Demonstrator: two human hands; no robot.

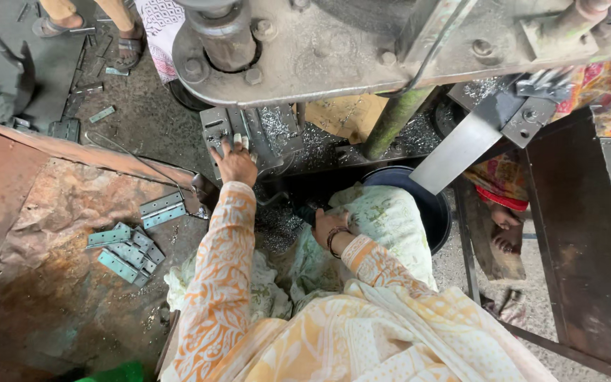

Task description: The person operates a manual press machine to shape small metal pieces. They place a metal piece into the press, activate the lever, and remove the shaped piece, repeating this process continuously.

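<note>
My left hand (235,161) reaches forward onto the grey die block (245,138) of a heavy metal press, fingers resting on a small pale metal piece there. My right hand (328,225), with a bangle on the wrist, rests low on my cloth-covered knee near a dark handle; what it grips is not clear. Several flat metal hinge plates (127,251) lie in a loose pile on the rusty sheet (44,233) to my left, and two more (162,210) lie nearer the press.
The press body (334,42) and its green column (390,120) loom above. A dark round tub (429,205) sits under a slanted steel chute (457,152). Another person's feet show at top left (90,28) and another's at right (507,230). Metal shavings cover the floor.
</note>
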